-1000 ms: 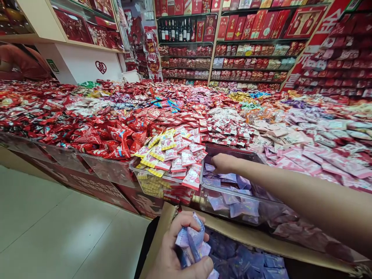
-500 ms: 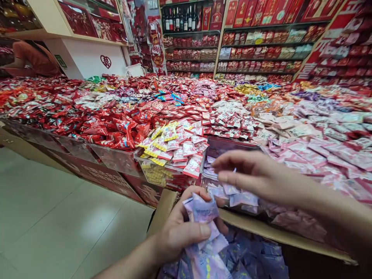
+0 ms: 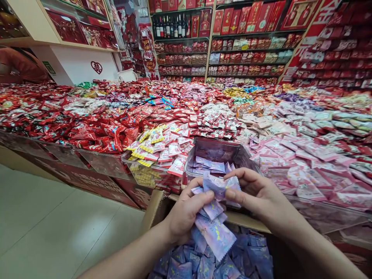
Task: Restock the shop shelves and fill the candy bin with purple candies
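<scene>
Several purple candy packets (image 3: 216, 236) are bunched in my left hand (image 3: 188, 213), its thumb pressed over them. My right hand (image 3: 258, 193) pinches the edge of the top packet (image 3: 218, 185), which my left hand also touches. Below both hands, a cardboard box (image 3: 155, 211) holds many more packets of the same purple kind (image 3: 180, 267). Just beyond the hands is a clear plastic bin (image 3: 223, 149) with some purple packets (image 3: 207, 164) lying in its lower part. My fingers hide part of that bin's front.
Left of the bin stands another with yellow and pink packets (image 3: 162, 145). Pink packets (image 3: 314, 170) are heaped to the right, red ones (image 3: 101, 133) to the left. Shelves with bottles (image 3: 171, 29) line the back. A person (image 3: 21, 64) bends at far left.
My right hand has come down and left from over the bin to pinch a packet at my left hand. The bin's inside now shows more. The view has shifted right.
</scene>
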`<control>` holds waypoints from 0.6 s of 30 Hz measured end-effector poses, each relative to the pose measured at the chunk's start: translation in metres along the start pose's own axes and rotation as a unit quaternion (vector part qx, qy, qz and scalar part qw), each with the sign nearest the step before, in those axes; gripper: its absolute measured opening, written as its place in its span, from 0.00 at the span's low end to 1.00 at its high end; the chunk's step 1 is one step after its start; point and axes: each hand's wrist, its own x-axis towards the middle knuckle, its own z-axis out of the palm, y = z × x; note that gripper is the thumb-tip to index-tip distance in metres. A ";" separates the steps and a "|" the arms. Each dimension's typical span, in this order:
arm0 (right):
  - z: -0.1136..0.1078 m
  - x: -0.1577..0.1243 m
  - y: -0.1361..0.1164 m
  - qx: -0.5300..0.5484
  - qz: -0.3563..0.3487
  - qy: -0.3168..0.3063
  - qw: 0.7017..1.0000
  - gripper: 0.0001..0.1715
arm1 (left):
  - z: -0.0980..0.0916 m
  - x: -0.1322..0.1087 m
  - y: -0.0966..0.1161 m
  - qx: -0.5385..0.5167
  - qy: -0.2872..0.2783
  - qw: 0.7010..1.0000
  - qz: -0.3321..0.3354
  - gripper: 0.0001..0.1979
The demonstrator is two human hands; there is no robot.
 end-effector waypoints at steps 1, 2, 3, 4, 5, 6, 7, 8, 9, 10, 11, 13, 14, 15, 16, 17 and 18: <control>0.001 -0.001 0.002 0.020 0.004 0.020 1.000 0.18 | 0.000 0.001 -0.001 0.006 0.012 1.000 -0.003 0.12; 0.002 -0.002 0.004 0.031 0.005 0.043 0.999 0.17 | -0.001 0.001 -0.003 0.009 0.024 1.000 -0.005 0.11; 0.003 -0.003 0.008 0.038 0.004 0.065 0.997 0.16 | -0.001 0.002 -0.004 0.008 0.035 0.999 -0.005 0.11; 0.005 -0.004 0.012 0.045 0.002 0.085 0.995 0.16 | -0.002 0.002 -0.005 0.005 0.042 0.999 -0.003 0.11; 0.007 -0.005 0.017 0.058 0.002 0.099 0.993 0.16 | -0.002 0.002 -0.006 0.000 0.048 0.999 0.001 0.12; 0.009 -0.007 0.021 0.078 0.004 0.109 0.991 0.17 | -0.003 0.002 -0.007 -0.004 0.050 0.999 0.006 0.13; 0.011 -0.009 0.026 0.102 0.008 0.112 0.988 0.16 | -0.004 0.001 -0.007 -0.007 0.051 0.999 0.012 0.13; 0.012 -0.011 0.029 0.123 0.009 0.113 0.986 0.15 | -0.004 0.000 -0.008 -0.008 0.049 0.999 0.015 0.13; 0.013 -0.014 0.032 0.134 0.001 0.117 0.984 0.13 | -0.005 -0.001 -0.008 -0.005 0.046 0.999 0.013 0.14; 0.013 -0.017 0.033 0.128 -0.019 0.128 0.983 0.11 | -0.006 -0.002 -0.009 0.000 0.041 0.999 0.006 0.14; 0.011 -0.021 0.034 0.102 -0.053 0.145 0.983 0.07 | -0.007 -0.003 -0.009 0.006 0.033 0.999 -0.005 0.15; 0.007 -0.027 0.032 -0.003 -0.158 0.169 0.973 0.03 | -0.009 -0.006 -0.009 0.017 -0.002 0.999 -0.040 0.19; 0.004 -0.030 0.031 -0.069 -0.219 0.161 0.960 0.08 | -0.009 -0.007 -0.009 0.019 -0.032 0.997 -0.063 0.22; 0.001 -0.033 0.029 -0.135 -0.273 0.135 0.943 0.13 | -0.010 -0.008 -0.009 0.016 -0.066 0.994 -0.085 0.25; -0.001 -0.035 0.028 -0.191 -0.316 0.101 0.924 0.17 | -0.010 -0.008 -0.009 0.009 -0.094 0.990 -0.104 0.27; -0.003 -0.037 0.027 -0.236 -0.347 0.067 0.905 0.20 | -0.010 -0.008 -0.009 0.000 -0.107 0.987 -0.117 0.27; -0.004 -0.039 0.026 -0.271 -0.364 0.043 0.890 0.21 | -0.009 -0.008 -0.009 -0.011 -0.105 0.987 -0.123 0.26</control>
